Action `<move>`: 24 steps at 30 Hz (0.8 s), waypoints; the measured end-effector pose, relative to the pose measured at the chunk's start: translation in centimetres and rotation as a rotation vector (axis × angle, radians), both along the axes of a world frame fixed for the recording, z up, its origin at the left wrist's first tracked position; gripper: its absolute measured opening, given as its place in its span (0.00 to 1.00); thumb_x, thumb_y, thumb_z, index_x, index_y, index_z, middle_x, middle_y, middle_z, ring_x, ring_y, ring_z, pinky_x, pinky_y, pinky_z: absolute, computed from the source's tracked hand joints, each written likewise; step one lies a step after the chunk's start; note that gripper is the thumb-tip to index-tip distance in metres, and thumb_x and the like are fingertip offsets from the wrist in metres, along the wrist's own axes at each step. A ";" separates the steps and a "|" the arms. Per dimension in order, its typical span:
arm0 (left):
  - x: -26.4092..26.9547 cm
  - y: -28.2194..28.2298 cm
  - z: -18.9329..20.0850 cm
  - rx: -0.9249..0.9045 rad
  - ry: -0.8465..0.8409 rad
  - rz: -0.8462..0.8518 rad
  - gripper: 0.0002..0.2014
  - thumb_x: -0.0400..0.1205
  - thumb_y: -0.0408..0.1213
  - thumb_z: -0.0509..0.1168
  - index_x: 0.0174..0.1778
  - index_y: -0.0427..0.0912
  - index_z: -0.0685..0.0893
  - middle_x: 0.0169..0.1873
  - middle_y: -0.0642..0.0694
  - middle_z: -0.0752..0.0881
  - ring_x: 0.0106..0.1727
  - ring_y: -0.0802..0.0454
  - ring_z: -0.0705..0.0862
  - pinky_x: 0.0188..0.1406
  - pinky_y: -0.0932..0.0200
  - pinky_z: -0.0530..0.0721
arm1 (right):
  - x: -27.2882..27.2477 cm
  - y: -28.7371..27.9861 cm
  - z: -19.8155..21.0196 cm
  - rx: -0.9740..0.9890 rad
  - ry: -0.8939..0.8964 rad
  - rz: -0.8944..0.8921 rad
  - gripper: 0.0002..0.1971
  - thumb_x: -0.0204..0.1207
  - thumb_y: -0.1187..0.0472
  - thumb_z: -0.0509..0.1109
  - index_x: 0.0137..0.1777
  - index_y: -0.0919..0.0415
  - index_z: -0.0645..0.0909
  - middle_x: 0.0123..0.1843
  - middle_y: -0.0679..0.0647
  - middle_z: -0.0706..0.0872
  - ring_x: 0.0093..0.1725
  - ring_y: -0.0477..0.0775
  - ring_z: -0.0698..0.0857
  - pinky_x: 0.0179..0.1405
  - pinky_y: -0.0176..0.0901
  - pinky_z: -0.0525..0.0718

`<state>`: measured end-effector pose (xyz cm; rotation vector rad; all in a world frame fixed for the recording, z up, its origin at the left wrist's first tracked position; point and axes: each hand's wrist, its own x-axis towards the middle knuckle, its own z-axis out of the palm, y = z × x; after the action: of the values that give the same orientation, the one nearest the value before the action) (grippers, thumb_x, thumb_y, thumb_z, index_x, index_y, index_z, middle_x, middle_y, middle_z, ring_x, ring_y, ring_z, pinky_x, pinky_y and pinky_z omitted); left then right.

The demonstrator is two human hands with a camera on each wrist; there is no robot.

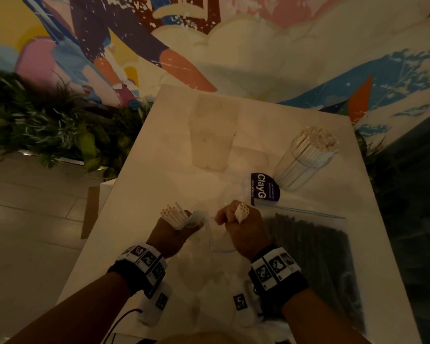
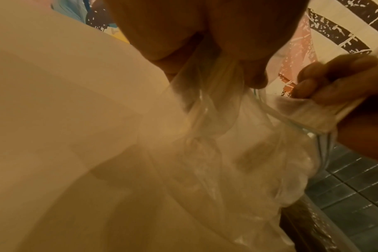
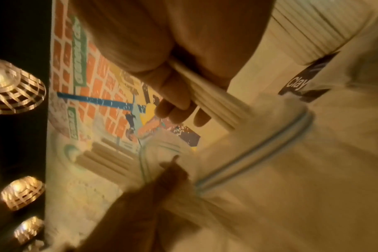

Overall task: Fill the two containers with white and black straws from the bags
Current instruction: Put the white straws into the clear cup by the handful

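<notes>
My left hand (image 1: 176, 230) grips a bundle of white straws (image 1: 172, 214) together with the gathered rim of a clear zip bag (image 1: 212, 235). My right hand (image 1: 243, 227) grips a smaller bundle of white straws (image 1: 241, 211), which also shows in the right wrist view as white straws (image 3: 216, 105). In the left wrist view the clear bag (image 2: 227, 136) hangs from my left palm, and the right hand's fingers (image 2: 334, 81) pinch its rim. A clear round container (image 1: 308, 160) packed with white straws stands at the back right. A bag of black straws (image 1: 313, 256) lies flat to the right.
A pale translucent container (image 1: 214, 135) stands at the back middle of the white table (image 1: 159, 170). A purple "Clay" label (image 1: 265, 187) lies beside the round container. Plants (image 1: 47, 125) line the left, a painted wall stands behind, and the floor drops away on both sides.
</notes>
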<state>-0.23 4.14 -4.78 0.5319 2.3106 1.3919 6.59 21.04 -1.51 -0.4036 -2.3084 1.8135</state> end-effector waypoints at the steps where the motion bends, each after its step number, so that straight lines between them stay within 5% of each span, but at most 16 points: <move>1: 0.0 -0.1 -0.1 0.016 -0.013 0.014 0.08 0.78 0.40 0.68 0.34 0.58 0.81 0.29 0.56 0.84 0.37 0.72 0.82 0.35 0.80 0.74 | 0.0 0.0 0.3 0.005 0.002 0.002 0.29 0.68 0.86 0.58 0.25 0.48 0.73 0.31 0.49 0.83 0.34 0.53 0.82 0.40 0.44 0.84; 4: 0.1 0.1 -0.3 0.045 -0.035 0.018 0.03 0.76 0.45 0.66 0.38 0.52 0.83 0.34 0.49 0.84 0.38 0.70 0.82 0.36 0.77 0.76 | -0.2 0.1 -0.1 -0.042 -0.060 0.004 0.26 0.70 0.86 0.57 0.24 0.53 0.71 0.30 0.55 0.82 0.30 0.46 0.80 0.39 0.43 0.81; 7: 0.2 0.3 -0.1 -0.019 0.015 -0.006 0.02 0.78 0.38 0.68 0.40 0.47 0.83 0.31 0.54 0.81 0.38 0.74 0.80 0.34 0.79 0.74 | -0.3 0.1 -0.7 -0.101 -0.101 -0.028 0.23 0.71 0.85 0.57 0.25 0.58 0.70 0.29 0.57 0.80 0.29 0.42 0.80 0.38 0.40 0.81; 13: 0.2 0.4 0.0 -0.022 -0.002 -0.022 0.05 0.79 0.39 0.67 0.39 0.54 0.81 0.33 0.56 0.81 0.38 0.75 0.80 0.34 0.80 0.74 | -0.4 1.6 3.0 -0.275 0.093 -0.198 0.18 0.59 0.86 0.58 0.28 0.60 0.64 0.28 0.58 0.79 0.29 0.48 0.79 0.29 0.33 0.78; 17: 0.3 0.5 0.1 -0.011 0.024 -0.021 0.03 0.79 0.39 0.67 0.42 0.45 0.83 0.32 0.53 0.81 0.36 0.74 0.80 0.33 0.79 0.74 | -0.5 3.9 6.5 -0.318 0.243 -0.258 0.20 0.62 0.87 0.58 0.31 0.58 0.68 0.30 0.60 0.82 0.32 0.57 0.78 0.26 0.40 0.74; 21: 0.2 0.5 -0.3 0.007 0.015 -0.018 0.03 0.79 0.38 0.68 0.39 0.48 0.84 0.31 0.55 0.83 0.36 0.72 0.81 0.32 0.79 0.75 | -1.1 7.6 10.1 -0.262 0.382 -0.371 0.20 0.70 0.84 0.61 0.31 0.57 0.79 0.37 0.57 0.88 0.33 0.57 0.86 0.36 0.44 0.85; 24: 0.1 0.5 -0.5 0.027 -0.010 -0.014 0.05 0.78 0.39 0.68 0.37 0.52 0.84 0.31 0.56 0.86 0.36 0.68 0.82 0.33 0.76 0.76 | -2.1 11.5 12.9 -0.075 0.522 -0.451 0.16 0.73 0.74 0.68 0.35 0.51 0.86 0.46 0.56 0.90 0.47 0.62 0.88 0.48 0.50 0.87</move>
<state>-0.13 4.60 -5.32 0.5471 2.2788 1.4176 4.52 32.51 11.43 -0.3681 -1.6466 1.5517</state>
